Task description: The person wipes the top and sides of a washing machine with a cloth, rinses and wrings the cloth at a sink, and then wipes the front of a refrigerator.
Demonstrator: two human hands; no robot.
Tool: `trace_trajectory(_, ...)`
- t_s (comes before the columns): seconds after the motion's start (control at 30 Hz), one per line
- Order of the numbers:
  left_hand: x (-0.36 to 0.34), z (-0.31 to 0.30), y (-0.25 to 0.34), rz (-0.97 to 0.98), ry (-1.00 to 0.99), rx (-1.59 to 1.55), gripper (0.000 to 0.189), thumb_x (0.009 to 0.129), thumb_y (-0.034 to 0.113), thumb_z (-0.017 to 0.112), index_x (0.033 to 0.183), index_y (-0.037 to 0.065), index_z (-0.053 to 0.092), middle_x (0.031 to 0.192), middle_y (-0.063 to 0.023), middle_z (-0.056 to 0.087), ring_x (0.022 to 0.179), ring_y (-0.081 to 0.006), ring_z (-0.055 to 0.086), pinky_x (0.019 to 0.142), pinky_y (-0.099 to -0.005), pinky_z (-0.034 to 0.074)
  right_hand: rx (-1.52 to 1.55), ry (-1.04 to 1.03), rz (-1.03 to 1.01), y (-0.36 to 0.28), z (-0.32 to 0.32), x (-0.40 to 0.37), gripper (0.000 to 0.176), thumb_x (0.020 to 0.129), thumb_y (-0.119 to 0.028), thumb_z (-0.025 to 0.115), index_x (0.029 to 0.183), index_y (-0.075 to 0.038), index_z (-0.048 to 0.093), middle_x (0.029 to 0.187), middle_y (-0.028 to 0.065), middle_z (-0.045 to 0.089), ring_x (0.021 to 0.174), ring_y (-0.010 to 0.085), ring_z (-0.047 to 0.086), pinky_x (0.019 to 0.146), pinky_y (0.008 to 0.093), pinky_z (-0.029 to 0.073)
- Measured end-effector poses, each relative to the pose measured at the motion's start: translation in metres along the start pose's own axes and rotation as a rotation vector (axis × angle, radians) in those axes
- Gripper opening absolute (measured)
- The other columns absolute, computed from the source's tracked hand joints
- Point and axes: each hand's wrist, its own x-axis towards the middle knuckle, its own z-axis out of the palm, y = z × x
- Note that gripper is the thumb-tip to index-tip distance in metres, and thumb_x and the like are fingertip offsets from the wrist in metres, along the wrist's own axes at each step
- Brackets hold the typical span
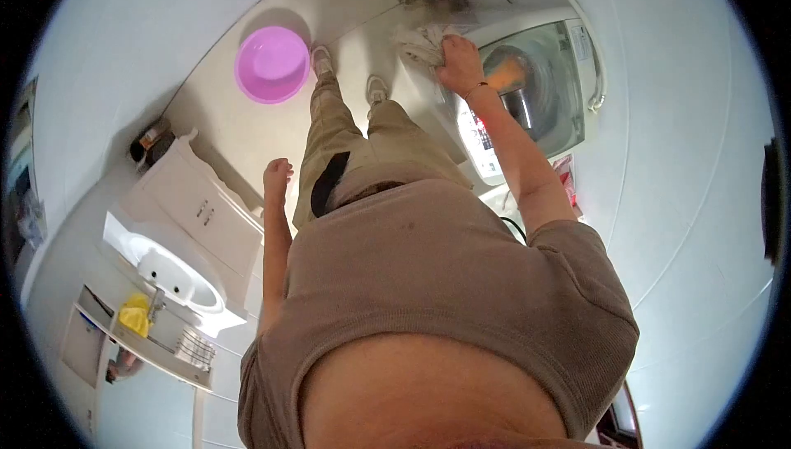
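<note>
My right hand (461,62) is closed on a crumpled whitish cloth (423,44), held beside the corner of a top-loading washing machine (540,86). The machine's see-through lid looks lowered, and something orange shows through it. A lit control panel (478,144) runs along its near edge. Away from my body on the other side, my left hand (278,172) hangs with its fingers curled in and nothing visible in them. It is nearest my trouser leg.
A pink basin (273,64) stands on the floor by my left foot. To the left are a white cabinet (194,202), a washbasin (177,276) with a tap, and a yellow cloth (135,315). A pale hose (600,78) runs along the wall behind the machine.
</note>
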Motion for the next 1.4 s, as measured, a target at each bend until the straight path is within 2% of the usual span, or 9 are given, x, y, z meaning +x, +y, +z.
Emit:
trace_trajectory(0.37,0.107,-0.009,0.208,0.363,-0.307,0.388,0.033,0.083,0.023,0.051,0.106,-0.001,0.055,0.091,-0.0092,0.062,0.08,-0.0164,0.057,0.068,-0.0286,0.044,-0.308,-0.059,0.309,0.1,-0.043,0.034,0.047,0.067,-0.016,0.06,0.111,-0.002,0.051,0.12,0.0141,0.048,0.114,0.0304,0.043,0.097,0.0423,0.032)
trace_trajectory(0.53,0.14,-0.005,0.284,0.367,-0.331,0.497,0.033,0.083,0.024,0.053,0.104,-0.001,0.056,0.087,-0.0081,0.062,0.077,-0.0157,0.057,0.067,-0.027,0.044,-0.124,0.547,0.614,0.129,-0.028,0.048,0.048,0.063,-0.02,0.065,0.106,0.0,0.054,0.12,0.017,0.047,0.112,0.034,0.042,0.097,0.0438,0.031)
trace_trajectory(0.6,0.15,0.004,0.301,0.338,-0.36,0.49,0.033,0.083,0.025,0.054,0.104,-0.001,0.056,0.087,-0.0079,0.062,0.077,-0.0154,0.057,0.067,-0.0271,0.044,-0.262,0.605,0.535,0.102,0.0,0.04,0.048,0.061,-0.02,0.066,0.103,0.001,0.055,0.12,0.0192,0.046,0.114,0.0347,0.04,0.098,0.0446,0.03)
trace_trajectory(0.73,0.159,0.026,0.31,0.263,-0.412,0.443,0.03,0.082,0.024,0.053,0.101,0.0,0.057,0.084,-0.0079,0.062,0.074,-0.0152,0.057,0.065,-0.027,0.045,-0.217,0.22,0.541,0.004,0.008,0.017,0.047,0.063,-0.022,0.064,0.103,0.0,0.055,0.125,0.0141,0.042,0.118,0.0327,0.036,0.101,0.0475,0.025)
trace_trajectory(0.87,0.151,0.073,0.326,0.392,-0.531,0.598,0.03,0.083,0.023,0.052,0.097,-0.003,0.058,0.081,-0.0094,0.062,0.072,-0.0169,0.058,0.064,-0.0285,0.046,-0.24,0.144,0.464,0.021,0.009,0.008,0.049,0.063,-0.024,0.062,0.105,-0.001,0.054,0.124,0.0117,0.043,0.119,0.031,0.035,0.101,0.0485,0.024)
trace_trajectory(1.0,0.124,0.162,0.356,0.424,-0.614,0.765,0.032,0.082,0.027,0.053,0.097,-0.001,0.058,0.082,-0.009,0.062,0.073,-0.0194,0.059,0.07,-0.0313,0.046,-0.239,0.395,0.426,0.092,-0.013,0.022,0.042,0.059,-0.01,0.064,0.099,0.0,0.053,0.114,0.0151,0.047,0.108,0.0314,0.043,0.095,0.0485,0.03)
trace_trajectory(1.2,0.103,0.307,0.357,0.498,-0.892,0.319,0.044,0.082,0.035,0.055,0.116,0.007,0.053,0.11,-0.0083,0.057,0.1,-0.0201,0.054,0.083,-0.0306,0.043,-0.212,0.66,0.545,0.137,-0.032,0.054,0.033,0.061,-0.01,0.064,0.088,0.005,0.053,0.104,0.0228,0.052,0.096,0.0382,0.049,0.084,0.0431,0.041)
trace_trajectory(1.37,0.061,0.376,0.372,0.179,-1.026,-0.287,0.055,0.081,0.027,0.061,0.127,0.008,0.039,0.114,-0.009,0.053,0.102,-0.0217,0.053,0.083,-0.0341,0.047,0.55,0.472,0.836,0.067,-0.048,0.065,0.047,0.065,-0.016,0.064,0.105,0.002,0.046,0.112,0.0241,0.047,0.105,0.0431,0.043,0.088,0.046,0.037)
trace_trajectory(1.4,0.062,0.382,0.371,0.17,-1.02,-0.294,0.055,0.081,0.027,0.061,0.127,0.008,0.039,0.114,-0.009,0.053,0.102,-0.0217,0.053,0.083,-0.0341,0.047,0.535,0.47,0.731,0.053,-0.043,0.06,0.046,0.068,-0.017,0.064,0.107,0.001,0.048,0.111,0.0212,0.05,0.104,0.0386,0.047,0.085,0.0422,0.041)
